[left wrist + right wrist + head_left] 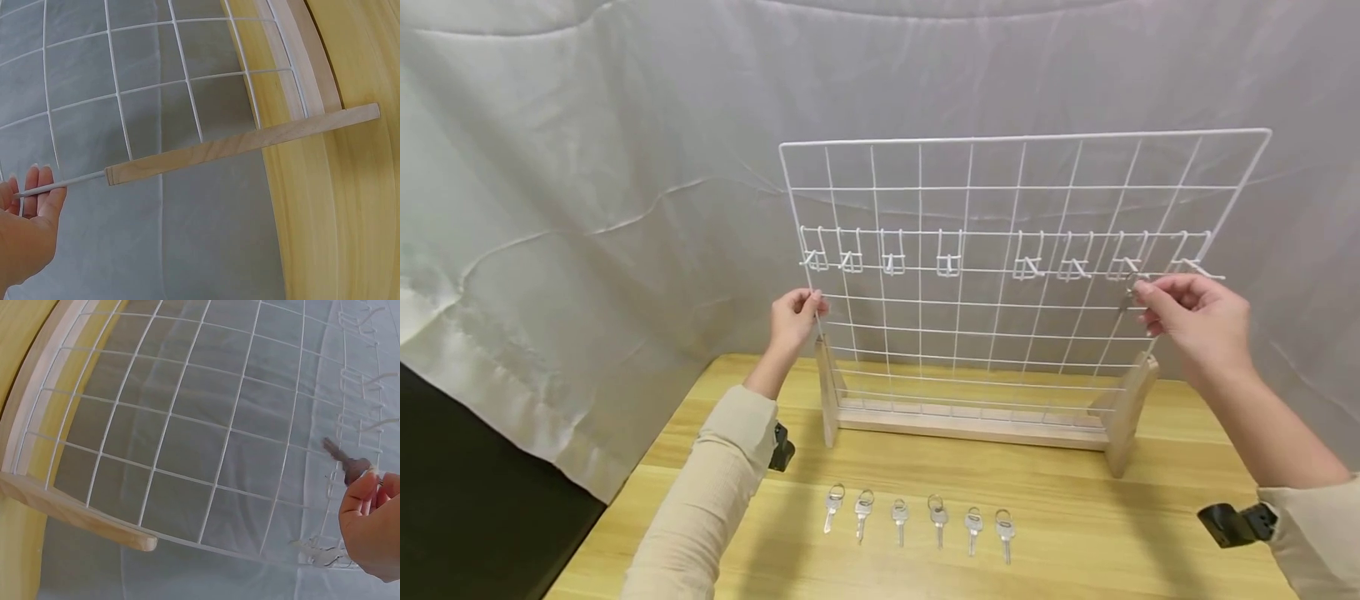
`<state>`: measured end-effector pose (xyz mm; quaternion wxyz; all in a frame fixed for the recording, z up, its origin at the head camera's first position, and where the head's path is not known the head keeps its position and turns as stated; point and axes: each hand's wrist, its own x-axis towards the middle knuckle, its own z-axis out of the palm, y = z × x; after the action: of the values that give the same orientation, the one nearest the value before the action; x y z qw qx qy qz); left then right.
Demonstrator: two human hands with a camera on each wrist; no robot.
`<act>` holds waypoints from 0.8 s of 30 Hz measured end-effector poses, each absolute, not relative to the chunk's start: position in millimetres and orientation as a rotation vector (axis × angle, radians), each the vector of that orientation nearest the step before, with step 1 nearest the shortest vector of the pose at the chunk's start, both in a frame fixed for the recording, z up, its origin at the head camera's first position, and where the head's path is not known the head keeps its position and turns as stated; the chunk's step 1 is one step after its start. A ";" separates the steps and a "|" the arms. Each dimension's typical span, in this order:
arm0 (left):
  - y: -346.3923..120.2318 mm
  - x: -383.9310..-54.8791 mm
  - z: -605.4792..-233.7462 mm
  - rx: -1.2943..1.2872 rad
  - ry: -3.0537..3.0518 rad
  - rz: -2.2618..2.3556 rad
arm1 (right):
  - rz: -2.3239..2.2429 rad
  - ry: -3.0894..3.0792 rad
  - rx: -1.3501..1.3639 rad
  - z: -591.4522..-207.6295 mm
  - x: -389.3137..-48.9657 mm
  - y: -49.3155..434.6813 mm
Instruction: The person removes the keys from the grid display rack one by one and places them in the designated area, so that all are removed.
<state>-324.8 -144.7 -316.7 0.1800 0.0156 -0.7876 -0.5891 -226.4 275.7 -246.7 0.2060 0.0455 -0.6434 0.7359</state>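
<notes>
A white wire grid rack (1022, 137) stands upright in a wooden base (970, 423), with several white hooks (949, 265) hung in a row across it. My left hand (795, 317) grips the rack's left edge wire just above the wooden upright; the left wrist view shows the fingers (44, 200) around that wire. Near the right-hand hooks, my right hand (1206, 321) pinches a key (353, 467) by its ring end, with the blade pointing away from the fingers. Whether the ring touches a hook cannot be told. The hand partly covers the rightmost hook (1193, 268).
Several silver keys (939, 517) with rings lie in a row on the wooden table (1075, 550) before the rack. A pale object (322, 555) below the right hand is too unclear to name. Grey cloth (625, 167) hangs behind and to the left.
</notes>
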 end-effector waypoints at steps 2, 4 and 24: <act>-145.1 -324.6 -316.1 0.045 -2.222 -1.665 | 2.053 -1.812 0.139 -245.6 -224.8 276.5; -145.2 -324.4 -315.5 0.049 -2.220 -1.662 | 2.023 -1.840 0.140 -245.7 -223.7 276.6; -144.6 -322.1 -313.5 0.025 -2.247 -1.646 | 1.472 -2.251 0.035 -228.6 -213.1 280.6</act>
<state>-322.1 -144.6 -313.5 0.1770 0.0090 -0.7939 -0.5817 -213.1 280.6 -228.6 0.2241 0.0128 -0.8156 0.5334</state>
